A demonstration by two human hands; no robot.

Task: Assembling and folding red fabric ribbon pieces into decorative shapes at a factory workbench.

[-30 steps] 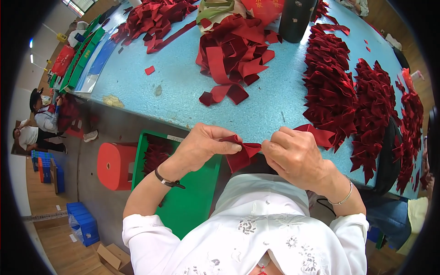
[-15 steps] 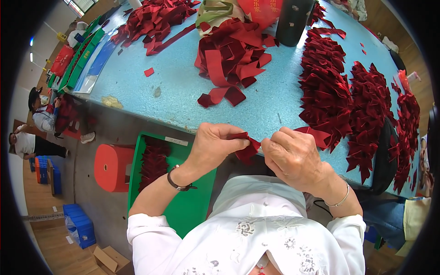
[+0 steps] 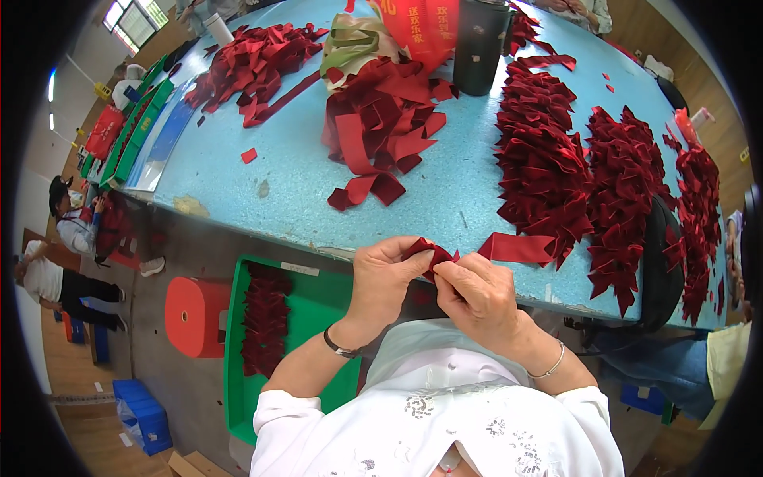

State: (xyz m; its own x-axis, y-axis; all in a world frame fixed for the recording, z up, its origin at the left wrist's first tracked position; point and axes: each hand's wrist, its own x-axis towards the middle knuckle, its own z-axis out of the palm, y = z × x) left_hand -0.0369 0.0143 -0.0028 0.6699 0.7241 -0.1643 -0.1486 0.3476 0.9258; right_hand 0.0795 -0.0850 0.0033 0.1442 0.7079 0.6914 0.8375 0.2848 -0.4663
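Note:
Just off the table's near edge, my left hand (image 3: 380, 280) pinches a piece of dark red velvet ribbon (image 3: 424, 250) between thumb and fingers. My right hand (image 3: 482, 299) is closed on the other end of the same piece, and the two hands almost meet. The ribbon looks folded or bunched; its exact shape is partly covered by the fingers. Beside my right hand, a flat red ribbon strip (image 3: 520, 248) lies on the table edge. Right of it stretches a long pile of dark red ribbon bows (image 3: 543, 171).
On the blue table (image 3: 294, 179) lie a heap of cut ribbons (image 3: 381, 119), another heap (image 3: 254, 67), and more bow rows (image 3: 624, 191). A dark bottle (image 3: 478, 48) stands behind. Below left are a green tray (image 3: 318, 298) holding bows and a red stool (image 3: 195, 318). Other people are around.
My hands have come closer together, the right one moving left toward the ribbon. The ribbon between them is now more gathered. The whole view has shifted slightly.

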